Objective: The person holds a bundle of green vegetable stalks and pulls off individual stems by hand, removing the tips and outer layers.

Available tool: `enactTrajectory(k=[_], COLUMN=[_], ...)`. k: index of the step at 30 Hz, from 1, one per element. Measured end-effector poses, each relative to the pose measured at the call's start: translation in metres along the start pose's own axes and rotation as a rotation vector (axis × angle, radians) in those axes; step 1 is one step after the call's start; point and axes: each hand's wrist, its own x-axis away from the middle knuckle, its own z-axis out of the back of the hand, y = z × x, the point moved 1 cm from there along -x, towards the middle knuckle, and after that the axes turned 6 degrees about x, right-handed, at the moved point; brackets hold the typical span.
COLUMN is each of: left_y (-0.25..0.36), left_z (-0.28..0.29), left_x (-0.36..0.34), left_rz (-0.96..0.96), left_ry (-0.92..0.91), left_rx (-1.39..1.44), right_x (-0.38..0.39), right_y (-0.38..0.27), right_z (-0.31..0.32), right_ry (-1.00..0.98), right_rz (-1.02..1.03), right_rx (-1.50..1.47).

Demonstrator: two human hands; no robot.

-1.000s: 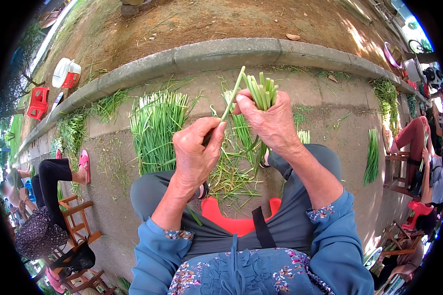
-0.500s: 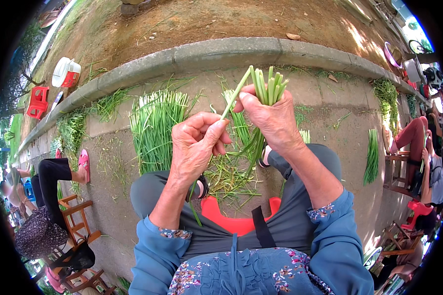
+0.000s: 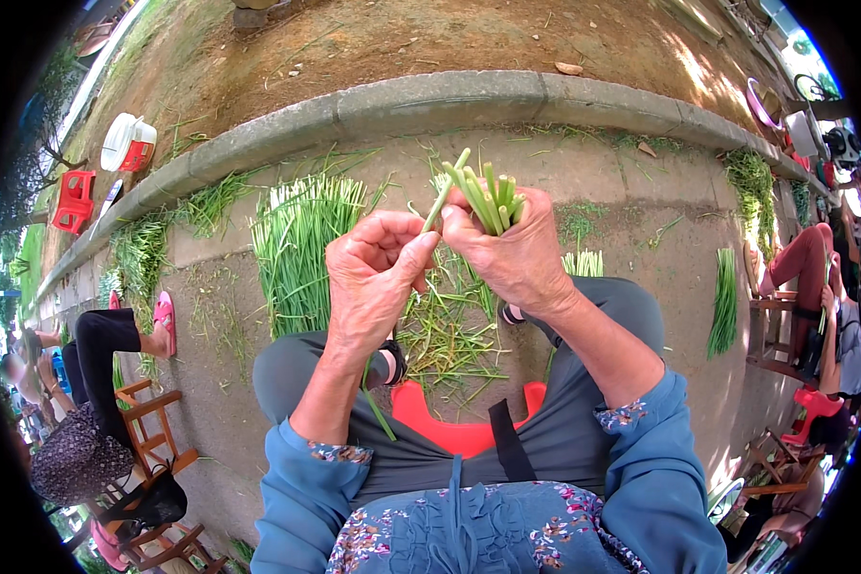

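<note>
My left hand [image 3: 378, 268] pinches one green vegetable stalk [image 3: 441, 199] between thumb and forefinger. The stalk slants up to the right, and its leafy lower end trails below the hand over my left leg. A small bunch of similar green stalks [image 3: 493, 199] is gripped in my right hand [image 3: 512, 253], thick pale ends up; the fist hides its middle. The two hands are close together. Beyond my left hand lies a broad pile of long green stalks [image 3: 306, 239]. Loose trimmings [image 3: 450, 344] cover the ground between my feet.
A concrete kerb [image 3: 440, 100] curves across beyond the pavement. A red stool [image 3: 440, 421] shows between my legs. At left are a white bucket [image 3: 124, 143] and a seated person by a wooden chair [image 3: 148, 430]. Another stalk bundle [image 3: 724, 306] lies at right, near other people.
My right hand has moved down and left with its bunch, closer to my left hand. The single stalk's tip has dropped, while my left hand has shifted slightly left.
</note>
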Motion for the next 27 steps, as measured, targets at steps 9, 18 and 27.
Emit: enactTrajectory(k=[9, 18, 27], left_y=[-0.005, -0.010, -0.006], left_z=[0.003, 0.006, 0.001], left_x=[0.000, -0.005, -0.002], left_rz=[0.081, 0.071, -0.100], left_ry=[0.003, -0.102, 0.053], left_rx=[0.193, 0.148, -0.125], right_x=[0.002, 0.003, 0.006], right_y=[-0.002, -0.012, -0.002], right_z=[-0.004, 0.000, -0.011], right_ry=[-0.034, 0.020, -0.013], right_rz=[-0.070, 0.031, 0.141], right_rx=[-0.176, -0.046, 0.078])
